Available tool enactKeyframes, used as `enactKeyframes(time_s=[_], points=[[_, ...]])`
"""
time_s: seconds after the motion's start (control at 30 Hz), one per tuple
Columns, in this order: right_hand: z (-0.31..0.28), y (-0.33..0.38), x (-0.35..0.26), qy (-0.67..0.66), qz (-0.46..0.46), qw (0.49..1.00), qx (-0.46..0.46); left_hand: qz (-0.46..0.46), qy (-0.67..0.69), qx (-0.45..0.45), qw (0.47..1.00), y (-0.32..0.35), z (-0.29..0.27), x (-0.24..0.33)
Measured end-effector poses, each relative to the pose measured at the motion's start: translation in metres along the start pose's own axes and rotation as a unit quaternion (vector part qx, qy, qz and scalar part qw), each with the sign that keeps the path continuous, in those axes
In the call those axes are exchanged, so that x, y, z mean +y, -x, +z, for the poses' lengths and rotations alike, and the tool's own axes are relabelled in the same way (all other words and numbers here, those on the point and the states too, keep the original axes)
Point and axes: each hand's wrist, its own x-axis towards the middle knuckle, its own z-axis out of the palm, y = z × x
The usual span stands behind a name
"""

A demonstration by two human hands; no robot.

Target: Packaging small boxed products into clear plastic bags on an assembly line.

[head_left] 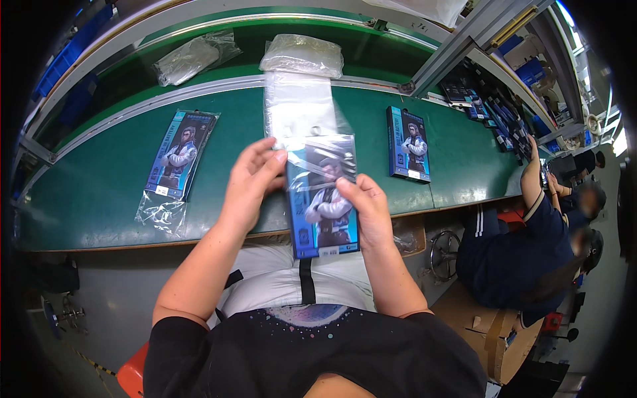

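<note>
Fingers of the left hand (251, 178) pinch the clear sleeve (312, 142) at its left edge, while the right hand (369, 209) grips the blue box (322, 212) half inside it, thumb pressed on its front, above the green bench (99, 192).

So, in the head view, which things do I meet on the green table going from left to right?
Bagged blue box lying flat → left hand → blue box in a clear sleeve, held up → right hand → unbagged blue box → another person's arm.
</note>
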Motion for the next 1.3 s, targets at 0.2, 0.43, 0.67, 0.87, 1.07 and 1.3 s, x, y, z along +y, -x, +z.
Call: enactKeyframes(time_s=[0.2,0.43,0.67,0.87,1.07,1.3], points=[[-0.005,0.009,-0.002,0.196,-0.025,0.973,-0.121,-0.125,0.154,-0.053,0.979,-0.006,0.006,0.017],[0.018,0.018,-0.068,0.396,-0.106,0.879,-0.244,-0.102,0.175,-0.027,0.979,0.017,0.026,0.022],[0.036,0.037,-0.065,0.319,-0.542,0.776,0.051,-0.018,0.026,-0.322,0.946,0.041,0.028,0.031],[0.047,0.054,-0.071,0.306,-0.551,0.775,0.05,-0.098,-0.037,-0.358,0.928,0.044,0.019,0.035],[0.064,0.047,-0.036,0.321,-0.371,0.83,-0.266,-0.182,0.295,-0.24,0.907,0.04,0.016,0.003],[0.034,0.036,-0.048,0.222,-0.408,0.885,-0.035,-0.209,0.218,-0.185,0.935,0.039,-0.002,0.029]])
